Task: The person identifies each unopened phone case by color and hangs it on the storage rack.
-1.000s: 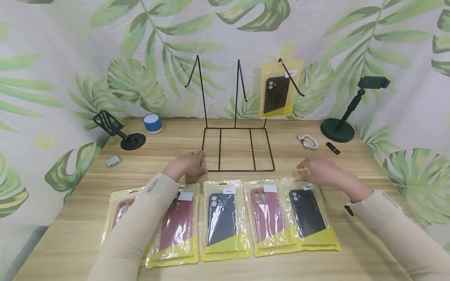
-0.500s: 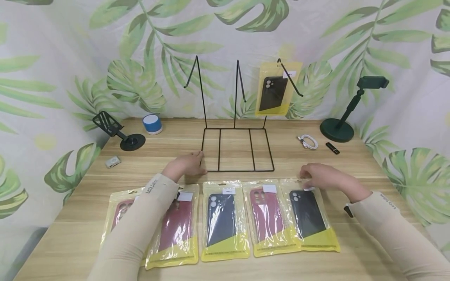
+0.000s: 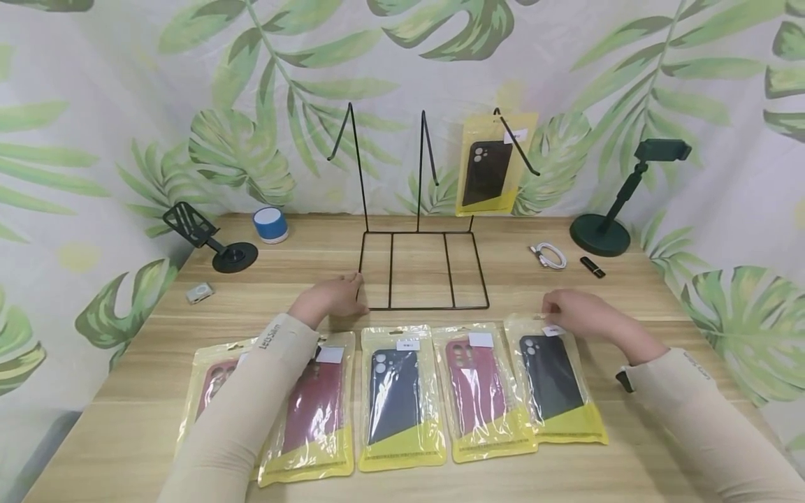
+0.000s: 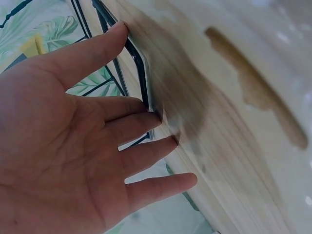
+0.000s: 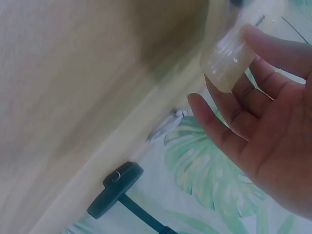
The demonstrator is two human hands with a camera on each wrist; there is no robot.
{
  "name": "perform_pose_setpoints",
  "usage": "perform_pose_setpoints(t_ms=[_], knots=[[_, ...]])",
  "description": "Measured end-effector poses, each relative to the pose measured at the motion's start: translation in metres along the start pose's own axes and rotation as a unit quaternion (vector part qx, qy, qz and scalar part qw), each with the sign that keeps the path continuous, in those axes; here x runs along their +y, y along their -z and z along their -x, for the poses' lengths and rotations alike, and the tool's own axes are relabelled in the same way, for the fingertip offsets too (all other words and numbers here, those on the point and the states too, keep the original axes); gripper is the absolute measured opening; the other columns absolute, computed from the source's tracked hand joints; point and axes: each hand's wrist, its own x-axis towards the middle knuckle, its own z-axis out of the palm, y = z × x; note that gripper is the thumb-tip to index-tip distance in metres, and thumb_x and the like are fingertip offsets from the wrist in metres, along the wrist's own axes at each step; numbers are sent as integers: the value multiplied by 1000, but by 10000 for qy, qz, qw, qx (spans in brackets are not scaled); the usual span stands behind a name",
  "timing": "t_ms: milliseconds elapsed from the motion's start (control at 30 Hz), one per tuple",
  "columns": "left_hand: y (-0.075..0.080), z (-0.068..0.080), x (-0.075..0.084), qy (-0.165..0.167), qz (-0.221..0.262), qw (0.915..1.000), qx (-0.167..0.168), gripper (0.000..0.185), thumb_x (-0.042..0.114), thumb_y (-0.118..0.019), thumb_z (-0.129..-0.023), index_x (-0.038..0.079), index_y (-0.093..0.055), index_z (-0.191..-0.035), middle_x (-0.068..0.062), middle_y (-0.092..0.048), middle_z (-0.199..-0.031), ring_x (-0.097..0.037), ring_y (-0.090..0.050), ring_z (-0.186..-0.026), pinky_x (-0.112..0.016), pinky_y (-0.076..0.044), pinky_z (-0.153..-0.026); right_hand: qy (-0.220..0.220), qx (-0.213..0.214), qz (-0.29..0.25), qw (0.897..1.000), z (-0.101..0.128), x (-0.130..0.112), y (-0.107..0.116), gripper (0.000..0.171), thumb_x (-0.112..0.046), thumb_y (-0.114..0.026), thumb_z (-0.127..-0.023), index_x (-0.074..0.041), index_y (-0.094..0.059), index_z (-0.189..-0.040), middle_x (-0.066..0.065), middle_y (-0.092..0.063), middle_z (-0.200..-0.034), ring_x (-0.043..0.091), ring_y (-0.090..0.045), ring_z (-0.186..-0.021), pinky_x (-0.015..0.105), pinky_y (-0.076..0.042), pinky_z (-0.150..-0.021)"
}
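My left hand [image 3: 331, 297] touches the left front corner of a black wire display rack [image 3: 428, 307], its fingers nearly straight. In the left wrist view the thumb and index fingertips meet the wire of the rack. With thumb and fingers, my right hand [image 3: 577, 311] pinches the top edge of a packaged black phone case [image 3: 552, 377], whose upper end is slightly raised. The right wrist view shows the clear corner of that bag [image 5: 226, 66] between thumb and fingers. Another packaged black phone case [image 3: 489, 171] hangs on the rack's right hook.
Left of it lie a packaged red case [image 3: 474, 384], a dark blue one [image 3: 395, 395] and further red ones [image 3: 314, 405], partly under the left sleeve. Farther back are a black stand [image 3: 234, 257], blue speaker [image 3: 270, 225], white cable [image 3: 548, 256] and green stand [image 3: 600, 235].
My right hand has come down onto the rightmost package and taken its top edge, lifting it slightly away from the neighbouring red one. The left hand stays at the rack.
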Motion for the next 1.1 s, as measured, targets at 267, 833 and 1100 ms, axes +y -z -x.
perform_pose_setpoints(t_ms=[267,833,1100], knots=[[1,0,1,-9,-36,10000,7,83,39,-56,-100,-4,-15,-156,-23,-14,-164,-45,-17,-150,-59,-18,-122,-109,745,62,9971,9,-2,23,17,-13,-57,-97,-1,-66,-104,12,-71,-95,21,-63,-80,45,-54,-75],[1,1,2,29,-51,10000,17,82,39,-56,-100,-4,-15,-156,-26,-19,-162,-46,-19,-149,-63,-20,-120,1283,3390,-11,9320,28,-29,41,8,1,-67,-89,-5,-64,-93,8,-63,-88,18,-53,-84,33,-43,-72],[-1,1,1,6,-19,10000,20,83,40,-56,-99,-4,-14,-157,-25,-18,-162,-46,-18,-150,-63,-19,-121,2662,4192,-52,8680,28,-38,63,11,6,-68,-81,-2,-64,-87,11,-65,-88,21,-56,-86,22,-42,-78]])
